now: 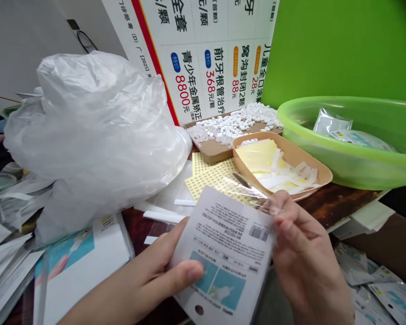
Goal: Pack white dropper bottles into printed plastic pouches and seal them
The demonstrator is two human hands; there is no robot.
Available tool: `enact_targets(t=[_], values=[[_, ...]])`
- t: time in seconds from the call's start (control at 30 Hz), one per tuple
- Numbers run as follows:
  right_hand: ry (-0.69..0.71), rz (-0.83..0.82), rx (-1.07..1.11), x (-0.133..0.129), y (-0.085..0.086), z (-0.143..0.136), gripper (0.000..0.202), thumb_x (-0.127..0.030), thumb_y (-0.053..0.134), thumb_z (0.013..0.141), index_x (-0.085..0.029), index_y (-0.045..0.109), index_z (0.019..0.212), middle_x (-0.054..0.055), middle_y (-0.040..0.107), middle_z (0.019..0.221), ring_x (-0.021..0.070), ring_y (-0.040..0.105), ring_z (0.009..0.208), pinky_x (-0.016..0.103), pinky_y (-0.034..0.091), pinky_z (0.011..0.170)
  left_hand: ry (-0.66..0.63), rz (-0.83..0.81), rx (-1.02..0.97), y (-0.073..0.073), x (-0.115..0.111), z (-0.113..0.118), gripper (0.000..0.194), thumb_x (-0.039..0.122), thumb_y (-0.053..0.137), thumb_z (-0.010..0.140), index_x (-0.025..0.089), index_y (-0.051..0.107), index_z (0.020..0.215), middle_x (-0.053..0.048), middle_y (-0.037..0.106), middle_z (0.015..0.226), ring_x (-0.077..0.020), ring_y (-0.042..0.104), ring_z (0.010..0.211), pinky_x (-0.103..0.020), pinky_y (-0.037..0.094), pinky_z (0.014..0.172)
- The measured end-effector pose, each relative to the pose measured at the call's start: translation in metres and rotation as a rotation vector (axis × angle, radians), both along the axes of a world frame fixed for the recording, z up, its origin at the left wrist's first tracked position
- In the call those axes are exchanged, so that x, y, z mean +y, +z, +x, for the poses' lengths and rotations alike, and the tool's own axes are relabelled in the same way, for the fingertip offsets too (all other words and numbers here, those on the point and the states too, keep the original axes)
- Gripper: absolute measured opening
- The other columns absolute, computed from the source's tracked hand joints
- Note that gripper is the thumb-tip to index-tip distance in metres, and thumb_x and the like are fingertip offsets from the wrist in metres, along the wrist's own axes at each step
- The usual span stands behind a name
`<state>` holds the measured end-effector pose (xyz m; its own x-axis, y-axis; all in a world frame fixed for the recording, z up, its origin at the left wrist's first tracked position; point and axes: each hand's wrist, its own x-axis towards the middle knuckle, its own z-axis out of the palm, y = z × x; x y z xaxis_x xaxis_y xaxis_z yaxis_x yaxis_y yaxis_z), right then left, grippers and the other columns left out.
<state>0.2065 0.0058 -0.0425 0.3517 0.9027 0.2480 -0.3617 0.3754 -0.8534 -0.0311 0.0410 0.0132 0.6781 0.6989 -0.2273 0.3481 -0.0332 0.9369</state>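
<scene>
In the middle front, my left hand grips a printed packaging card by its left edge, thumb flat on its face. The card is white with small text, a barcode, blue pictures and a punched hole at its lower end. At the card's upper right corner, my right hand pinches a strip of clear plastic film that looks like the bag's open end. Just beyond lie yellow dotted sticker sheets. A dark pointed blade-like tool shows beside the film.
A large white plastic bag bulges at left, over stacked cards. Behind stand a cardboard tray of small white pieces and a tan bowl of paper strips. A green basin is at right; packed bags lie below.
</scene>
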Motion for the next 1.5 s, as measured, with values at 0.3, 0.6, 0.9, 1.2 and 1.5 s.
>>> enact_targets(t=[0.3, 0.6, 0.9, 1.2, 1.5], values=[[0.394, -0.218, 0.221, -0.002, 0.013, -0.001, 0.079, -0.088, 0.058, 0.060, -0.031, 0.069, 0.113, 0.008, 0.070, 0.094, 0.0282, 0.067, 0.078, 0.040, 0.056, 0.063, 0.120, -0.236, -0.176, -0.015, -0.008, 0.011, 0.057, 0.041, 0.059, 0.093, 0.042, 0.037, 0.146, -0.002, 0.062, 0.136, -0.0226, 0.062, 0.117, -0.035, 0.053, 0.096], [0.589, -0.342, 0.143, 0.004, 0.002, -0.008, 0.024, -0.044, 0.068, 0.087, -0.026, 0.075, 0.100, 0.000, 0.075, 0.085, 0.0119, 0.067, 0.074, 0.016, 0.053, 0.063, 0.150, -0.224, -0.281, -0.006, -0.010, 0.023, 0.047, 0.053, 0.061, 0.087, 0.035, 0.057, 0.131, -0.003, 0.065, 0.130, -0.0246, 0.063, 0.113, -0.031, 0.053, 0.091], [0.570, -0.339, 0.024, 0.007, -0.004, -0.022, 0.011, -0.037, 0.074, 0.083, -0.026, 0.075, 0.087, -0.003, 0.073, 0.077, 0.0084, 0.064, 0.069, 0.012, 0.052, 0.060, 0.435, -0.374, -0.437, -0.013, -0.009, 0.028, 0.010, 0.029, 0.061, 0.094, 0.026, 0.068, 0.098, 0.004, 0.072, 0.084, -0.0079, 0.065, 0.074, -0.014, 0.052, 0.065], [0.550, -0.469, 0.107, 0.008, 0.000, -0.018, 0.022, -0.027, 0.087, 0.067, -0.026, 0.076, 0.086, -0.002, 0.073, 0.078, 0.0092, 0.066, 0.064, 0.015, 0.053, 0.057, 0.422, -0.445, -0.432, -0.011, -0.012, 0.028, 0.013, 0.034, 0.069, 0.087, 0.023, 0.070, 0.093, 0.001, 0.071, 0.087, -0.0106, 0.065, 0.075, -0.019, 0.052, 0.066], [0.620, -0.556, 0.310, 0.005, 0.010, -0.015, 0.013, -0.022, 0.085, 0.066, -0.025, 0.078, 0.076, 0.002, 0.077, 0.074, 0.0129, 0.071, 0.064, 0.017, 0.055, 0.057, 0.469, -0.250, -0.268, -0.011, -0.012, 0.033, 0.009, 0.034, 0.067, 0.088, 0.028, 0.071, 0.093, 0.004, 0.072, 0.077, -0.0095, 0.064, 0.069, -0.016, 0.050, 0.062]])
